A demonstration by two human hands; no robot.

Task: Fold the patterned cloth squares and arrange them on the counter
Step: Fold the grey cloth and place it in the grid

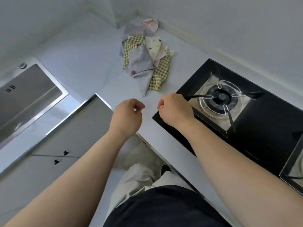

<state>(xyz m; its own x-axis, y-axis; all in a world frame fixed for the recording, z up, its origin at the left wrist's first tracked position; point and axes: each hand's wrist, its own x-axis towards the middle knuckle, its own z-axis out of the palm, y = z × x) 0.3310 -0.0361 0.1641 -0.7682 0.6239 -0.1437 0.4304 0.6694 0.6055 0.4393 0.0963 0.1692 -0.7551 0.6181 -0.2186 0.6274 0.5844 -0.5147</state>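
Observation:
A loose pile of patterned cloth squares (145, 63) lies on the white counter (91, 63), running toward the far corner. It mixes yellow check pieces, a grey dotted piece, cream and pink ones. A smaller crumpled bunch (144, 27) sits right in the corner. My left hand (127, 114) and my right hand (174, 108) hover side by side over the counter's near edge, just short of the pile. Both have loosely curled fingers and hold nothing. Neither touches the cloth.
A black gas hob (246, 115) with a metal burner ring fills the counter to the right, under my right wrist. A steel sink (27, 94) lies at the left. Cabinet doors (54, 154) and my legs show below the counter edge.

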